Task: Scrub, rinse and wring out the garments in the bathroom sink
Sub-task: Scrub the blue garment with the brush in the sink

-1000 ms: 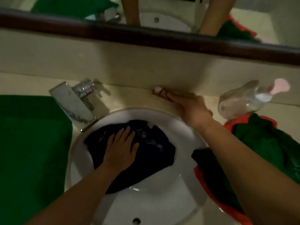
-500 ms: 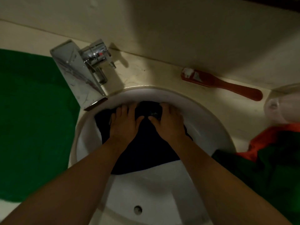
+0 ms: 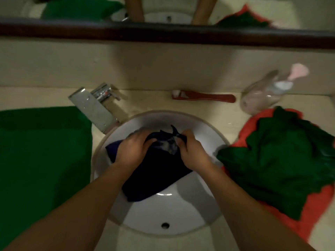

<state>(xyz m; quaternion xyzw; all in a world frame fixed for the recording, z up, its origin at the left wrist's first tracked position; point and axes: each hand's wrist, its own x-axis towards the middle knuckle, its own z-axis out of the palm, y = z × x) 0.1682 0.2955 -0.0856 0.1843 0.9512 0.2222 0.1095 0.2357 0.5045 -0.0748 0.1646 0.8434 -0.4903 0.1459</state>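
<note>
Shows left hand (image 3: 133,148) and right hand (image 3: 193,153) bunching garment (image 3: 155,178) in sink (image 3: 204,131), fingers (image 3: 145,140) curled round it. Shows brush (image 3: 204,97) on tabletop (image 3: 145,102) behind.

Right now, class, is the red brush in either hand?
No: the red brush lies on the counter; the left hand and right hand grip the dark garment.
</note>
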